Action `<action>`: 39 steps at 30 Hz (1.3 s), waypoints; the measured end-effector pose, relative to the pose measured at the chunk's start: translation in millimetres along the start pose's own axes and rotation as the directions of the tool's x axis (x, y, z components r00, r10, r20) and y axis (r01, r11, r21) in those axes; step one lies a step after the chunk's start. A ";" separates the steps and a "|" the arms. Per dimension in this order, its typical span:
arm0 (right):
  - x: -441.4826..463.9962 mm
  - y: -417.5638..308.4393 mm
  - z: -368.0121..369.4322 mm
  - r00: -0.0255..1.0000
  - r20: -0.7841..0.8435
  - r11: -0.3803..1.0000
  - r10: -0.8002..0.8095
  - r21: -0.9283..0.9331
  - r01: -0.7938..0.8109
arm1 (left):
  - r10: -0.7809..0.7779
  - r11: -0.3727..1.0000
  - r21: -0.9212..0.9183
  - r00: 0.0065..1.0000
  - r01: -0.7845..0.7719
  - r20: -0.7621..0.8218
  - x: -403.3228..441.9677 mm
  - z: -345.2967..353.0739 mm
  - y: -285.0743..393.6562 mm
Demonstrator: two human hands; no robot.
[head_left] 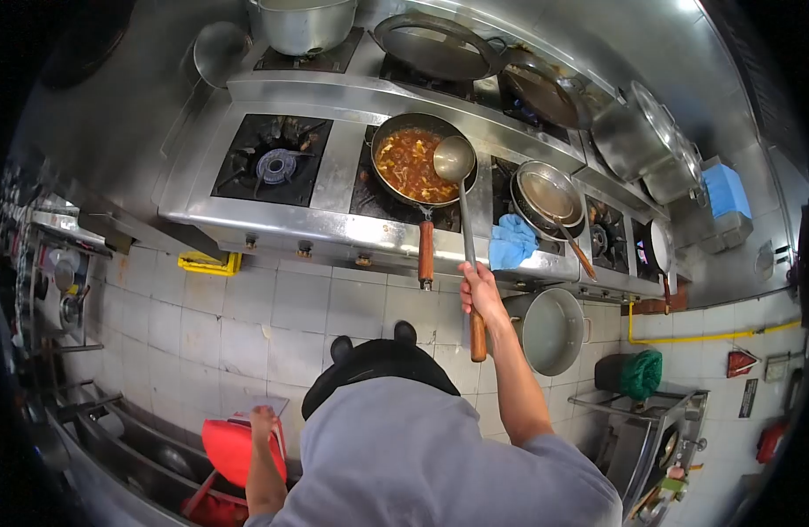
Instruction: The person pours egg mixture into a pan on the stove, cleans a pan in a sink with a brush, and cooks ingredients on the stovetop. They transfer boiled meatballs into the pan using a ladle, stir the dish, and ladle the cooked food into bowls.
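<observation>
My right hand (481, 290) is closed around the handle of a long metal ladle (466, 220) with a wooden grip end. The ladle's bowl is over the right side of a dark frying pan (378, 180), at the surface of a reddish-brown sauce (413, 162) with pale yellow pieces. This pan sits on a stove burner, its wooden handle (426, 250) pointing at me. My left hand (264, 422) hangs low at my side, fingers curled in, with no object visible in it. Just beside it is a red plastic chair (229, 448); whether they touch I cannot tell.
A bare burner (275, 165) lies left of the pan. To its right are a blue cloth (512, 241) and a pan holding a strainer (548, 195). A large pot (549, 329) stands low at my right. Woks (438, 48) and a pot (306, 26) line the back.
</observation>
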State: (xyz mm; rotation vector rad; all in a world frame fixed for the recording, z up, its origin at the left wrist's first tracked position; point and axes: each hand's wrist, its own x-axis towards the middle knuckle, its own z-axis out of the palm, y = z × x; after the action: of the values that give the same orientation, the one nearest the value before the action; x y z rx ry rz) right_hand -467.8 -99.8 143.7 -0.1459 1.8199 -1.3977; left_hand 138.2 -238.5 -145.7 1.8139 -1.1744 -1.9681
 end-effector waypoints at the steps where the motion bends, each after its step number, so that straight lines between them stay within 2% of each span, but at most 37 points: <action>1: 1.3 -1.1 0.3 1.000 0.005 1.000 0.010 0.007 -0.010 | -0.044 0.998 0.040 0.997 0.047 -0.057 5.0 9.8 9.6; 3: 5.1 -5.1 0.6 1.000 0.011 1.000 0.018 0.019 -0.018 | -0.081 0.993 0.079 0.990 0.091 -0.118 9.3 41.7 36.2; 5: 10.0 -7.6 -0.5 1.000 0.012 1.000 0.002 -0.027 -0.001 | -0.024 0.978 0.205 0.995 0.044 -0.100 10.4 68.1 51.6; 9: 11.5 -13.2 6.7 1.000 0.003 0.999 0.009 -0.048 -0.009 | 0.019 0.963 0.269 1.000 -0.014 -0.015 -5.5 105.1 74.6; 12: 11.5 -18.0 6.8 0.993 0.087 0.996 0.075 0.049 -0.079 | 0.017 0.958 0.287 1.000 -0.023 0.022 -9.2 110.0 65.3; 14: 9.1 -26.1 2.0 0.946 0.292 0.934 0.140 0.279 -0.224 | 0.006 0.945 0.326 1.000 -0.010 0.013 -2.2 103.6 44.8; 15: 4.7 -31.2 0.5 0.946 0.293 0.933 0.140 0.280 -0.225 | -0.007 0.932 0.362 1.000 0.005 0.004 -2.3 98.9 37.1; 17: -4.8 -38.6 -3.5 0.945 0.294 0.979 0.146 0.097 -0.181 | 0.000 0.950 0.313 1.000 0.001 -0.003 -9.3 89.4 26.0; 18: -5.4 -30.7 -8.5 0.943 0.297 0.978 0.151 0.096 -0.187 | 0.006 0.964 0.264 1.000 -0.003 -0.011 -13.4 87.0 22.9; 19: -5.6 -16.6 -13.8 0.991 0.105 0.923 -0.089 -0.365 0.121 | 0.001 0.964 0.267 1.000 0.004 -0.016 -15.2 84.8 20.2; 20: -8.8 -13.5 -12.5 0.920 0.048 0.575 -0.388 -0.768 0.282 | -0.034 0.964 0.262 0.999 0.041 -0.032 -16.8 82.5 19.7; 21: -16.7 -20.1 -13.5 0.951 -0.033 0.671 -0.306 -0.716 0.191 | -0.067 0.964 0.254 0.997 0.077 -0.046 -17.4 82.1 19.1; 22: -15.4 -16.9 -18.6 0.953 -0.030 0.671 -0.303 -0.717 0.190 | -0.071 0.964 0.253 0.996 0.081 -0.049 -14.8 84.9 18.9; 23: -14.0 -11.4 -27.8 0.959 -0.056 0.737 -0.277 -0.653 0.174 | -0.018 0.956 0.292 1.000 0.024 -0.022 -9.7 91.5 23.0; 24: -13.3 -8.2 -33.1 0.965 -0.081 0.798 -0.249 -0.582 0.157 | 0.034 0.944 0.329 0.999 -0.035 0.007 -2.6 99.2 32.4; 26: -15.1 -12.8 -34.3 0.969 -0.080 0.843 -0.234 -0.514 0.161 | 0.050 0.967 0.247 0.998 -0.059 0.045 -13.2 154.1 97.0; 27: -14.2 -13.4 -36.2 0.968 -0.089 0.854 -0.233 -0.495 0.160 | 0.043 0.983 0.172 0.992 -0.063 0.117 -11.3 184.7 126.4; 28: -13.7 -13.5 -37.5 0.968 -0.100 0.865 -0.231 -0.476 0.158 | 0.044 0.998 -0.049 0.965 -0.033 0.260 -10.9 217.3 157.7; 29: -12.2 -12.2 -38.4 0.968 -0.097 0.866 -0.229 -0.476 0.157 | 0.018 0.996 -0.091 0.948 0.011 0.317 -28.5 257.8 207.6; 30: -8.4 -9.9 -40.0 0.959 -0.100 0.857 -0.265 -0.480 0.187 | 0.104 0.988 -0.150 0.908 -0.046 0.405 -35.0 291.1 238.2; 33: 3.4 -4.2 -47.6 0.945 -0.103 0.837 -0.311 -0.500 0.221 | 0.160 0.982 -0.166 0.843 -0.086 0.513 -70.4 379.7 329.8; 35: 6.9 -7.2 -49.4 0.955 -0.108 0.839 -0.278 -0.512 0.186 | 0.175 0.981 -0.168 0.823 -0.098 0.540 -67.1 420.4 356.2; 38: 2.1 -15.4 -48.8 0.966 -0.101 0.844 -0.238 -0.514 0.154 | 0.241 0.969 -0.189 0.779 -0.159 0.579 -51.6 455.7 355.2; 39: 2.0 -13.2 -50.8 0.958 -0.093 0.829 -0.270 -0.529 0.182 | 0.219 0.975 -0.137 0.829 -0.173 0.514 -59.2 458.6 353.4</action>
State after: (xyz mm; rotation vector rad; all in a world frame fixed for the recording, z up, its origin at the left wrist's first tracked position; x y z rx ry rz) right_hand -507.3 -67.6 156.4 -0.5574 2.3519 -1.0588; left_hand -390.3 -249.5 97.8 1.0725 -1.3284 -2.4201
